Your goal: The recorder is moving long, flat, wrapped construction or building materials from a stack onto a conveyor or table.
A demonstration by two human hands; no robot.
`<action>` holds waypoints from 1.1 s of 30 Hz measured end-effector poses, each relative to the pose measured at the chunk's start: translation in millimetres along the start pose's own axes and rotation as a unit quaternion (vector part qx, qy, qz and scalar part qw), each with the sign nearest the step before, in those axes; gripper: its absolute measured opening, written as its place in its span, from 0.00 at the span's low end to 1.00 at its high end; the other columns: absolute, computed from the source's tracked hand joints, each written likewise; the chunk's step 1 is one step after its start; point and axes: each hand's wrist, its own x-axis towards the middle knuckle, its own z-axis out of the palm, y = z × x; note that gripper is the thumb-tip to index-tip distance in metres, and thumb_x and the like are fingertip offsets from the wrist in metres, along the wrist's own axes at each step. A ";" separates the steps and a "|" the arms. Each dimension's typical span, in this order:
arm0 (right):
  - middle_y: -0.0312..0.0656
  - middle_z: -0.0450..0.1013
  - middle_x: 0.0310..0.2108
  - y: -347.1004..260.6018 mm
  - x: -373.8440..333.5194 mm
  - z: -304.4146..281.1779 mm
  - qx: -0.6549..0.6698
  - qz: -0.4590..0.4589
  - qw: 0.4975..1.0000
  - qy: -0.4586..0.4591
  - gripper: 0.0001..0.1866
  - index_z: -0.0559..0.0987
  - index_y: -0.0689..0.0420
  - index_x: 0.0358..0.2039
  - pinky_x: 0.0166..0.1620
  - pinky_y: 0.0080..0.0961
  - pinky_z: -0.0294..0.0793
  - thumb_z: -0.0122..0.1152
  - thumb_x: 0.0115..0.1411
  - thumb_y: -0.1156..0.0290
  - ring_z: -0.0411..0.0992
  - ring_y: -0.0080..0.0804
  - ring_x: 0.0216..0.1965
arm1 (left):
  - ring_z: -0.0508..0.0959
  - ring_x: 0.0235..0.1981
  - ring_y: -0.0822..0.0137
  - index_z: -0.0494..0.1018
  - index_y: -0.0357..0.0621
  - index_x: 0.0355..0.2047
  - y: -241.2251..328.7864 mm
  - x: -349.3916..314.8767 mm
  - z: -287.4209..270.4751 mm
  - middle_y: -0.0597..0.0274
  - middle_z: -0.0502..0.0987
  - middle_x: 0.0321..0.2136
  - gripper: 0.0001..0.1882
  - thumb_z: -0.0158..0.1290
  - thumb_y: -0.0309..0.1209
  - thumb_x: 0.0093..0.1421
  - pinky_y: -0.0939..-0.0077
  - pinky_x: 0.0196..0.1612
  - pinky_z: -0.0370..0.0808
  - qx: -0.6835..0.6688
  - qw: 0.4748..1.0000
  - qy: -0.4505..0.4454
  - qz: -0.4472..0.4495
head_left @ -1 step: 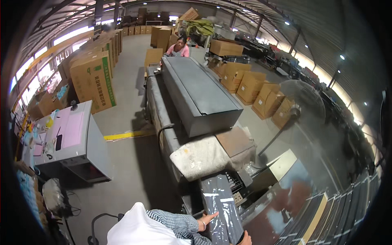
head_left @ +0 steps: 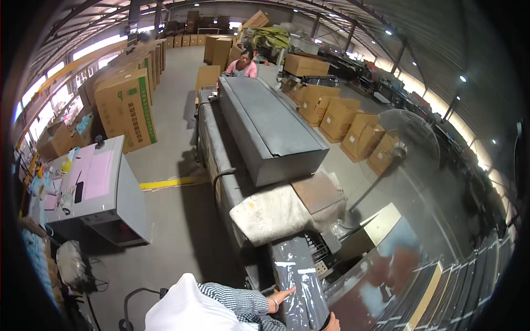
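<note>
Two long dark grey bundles (head_left: 298, 284), wrapped in shiny clear film with white bands across them, lie side by side at the near end of a long grey machine (head_left: 276, 127). Their far ends reach the edge of a stained white cloth (head_left: 270, 212) draped over the machine's mouth. My left hand (head_left: 280, 298) grips the left bundle's side, a finger stretched over its top. At the lower edge of the picture, my right hand (head_left: 332, 322) holds the right bundle's outer side; part of this hand is cut off.
A brown board (head_left: 317, 192) lies beside the cloth. On the right stand a large fan (head_left: 398, 149), several cartons (head_left: 361, 132) and stacked dark strips (head_left: 441, 298). A white desk (head_left: 118, 182) is at left. Another person (head_left: 243, 65) is at the machine's far end.
</note>
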 end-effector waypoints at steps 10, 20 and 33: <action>0.57 0.70 0.45 28.0 51.6 58.8 0.012 -0.022 0.999 -0.020 0.48 0.64 0.61 0.59 0.52 0.44 0.67 0.70 0.37 0.56 0.68 0.56 0.48 | 0.63 0.61 0.52 0.31 0.43 0.68 61.2 -7.3 23.1 0.48 0.53 0.65 0.69 0.72 0.46 0.42 0.51 0.56 0.67 0.031 0.993 0.105 -0.042; 0.52 0.67 0.54 -40.0 140.3 -45.1 0.059 -0.053 0.954 0.290 0.30 0.70 0.65 0.52 0.61 0.44 0.61 0.63 0.46 0.75 0.64 0.49 0.57 | 0.63 0.60 0.52 0.56 0.50 0.64 147.7 130.5 9.3 0.54 0.64 0.55 0.45 0.49 0.66 0.55 0.36 0.61 0.47 0.086 0.988 0.118 0.041; 0.57 0.67 0.46 171.4 -262.7 -85.7 -0.210 0.525 0.769 0.299 0.29 0.71 0.67 0.47 0.52 0.45 0.65 0.66 0.53 0.58 0.63 0.55 0.47 | 0.66 0.60 0.57 0.50 0.48 0.66 -153.8 -10.4 157.0 0.51 0.64 0.60 0.41 0.52 0.55 0.61 0.62 0.55 0.68 0.406 0.749 -0.367 -0.374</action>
